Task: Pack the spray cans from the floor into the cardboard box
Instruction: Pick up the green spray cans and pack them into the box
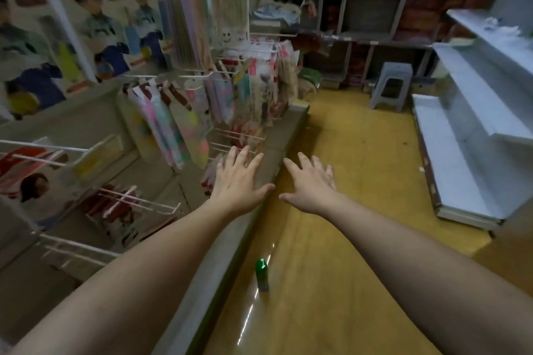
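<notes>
One spray can (pixel 262 275) with a green cap stands upright on the yellow floor, close to the base of the left display rack. Both my arms stretch forward above it. My left hand (pixel 238 179) is held out flat with fingers spread, holding nothing. My right hand (pixel 310 180) is beside it, also flat and spread, holding nothing. Both hands hover well past the can, apart from it. No cardboard box is in view.
A display rack (pixel 178 112) with hanging packets and wire hooks runs along the left. White bare shelving (pixel 473 124) stands on the right. A grey plastic stool (pixel 392 85) sits at the aisle's far end before dark shelves.
</notes>
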Demonstrator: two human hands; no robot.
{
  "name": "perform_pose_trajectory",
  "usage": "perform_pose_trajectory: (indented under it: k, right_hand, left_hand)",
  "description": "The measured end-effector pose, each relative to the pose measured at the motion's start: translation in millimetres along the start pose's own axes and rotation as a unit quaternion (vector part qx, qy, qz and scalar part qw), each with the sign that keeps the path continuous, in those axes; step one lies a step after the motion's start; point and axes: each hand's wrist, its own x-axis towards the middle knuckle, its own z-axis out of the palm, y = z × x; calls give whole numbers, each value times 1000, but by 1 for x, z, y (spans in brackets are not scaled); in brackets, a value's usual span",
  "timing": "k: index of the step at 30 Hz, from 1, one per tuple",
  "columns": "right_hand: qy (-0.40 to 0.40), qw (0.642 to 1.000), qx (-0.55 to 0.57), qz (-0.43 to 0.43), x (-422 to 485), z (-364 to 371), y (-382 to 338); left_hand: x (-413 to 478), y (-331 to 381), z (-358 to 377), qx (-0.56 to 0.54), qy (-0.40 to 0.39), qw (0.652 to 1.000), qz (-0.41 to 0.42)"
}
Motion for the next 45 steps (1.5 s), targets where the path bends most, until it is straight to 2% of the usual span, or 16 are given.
perform_pose_trajectory:
  k: [8, 13, 19, 23, 28, 35, 45]
  right_hand:
    - [-72, 996, 15, 54, 86, 72, 41]
    - [-117, 990, 8, 82, 131, 141, 63]
    - [-230, 969, 17, 92, 143, 261, 84]
    - [-283, 957, 25, 64, 161, 337, 96]
    - [-318, 947, 35, 23, 189, 437, 113]
    - [-348, 936, 49, 37, 198, 560, 142]
    - [-365, 921, 112, 74, 219, 662, 169]
  left_hand:
    - [93, 1, 92, -11, -96, 995, 37]
    - [135, -5, 175, -26, -178, 982, 59]
    - [139, -29, 285, -44, -277, 960, 9]
    - [128, -52, 364, -52, -323, 943, -54]
    - [117, -69, 466, -60, -351, 929, -103]
    - [97, -84, 593, -98, -394, 900, -158]
    - [89, -92, 698, -109, -368, 912, -144]
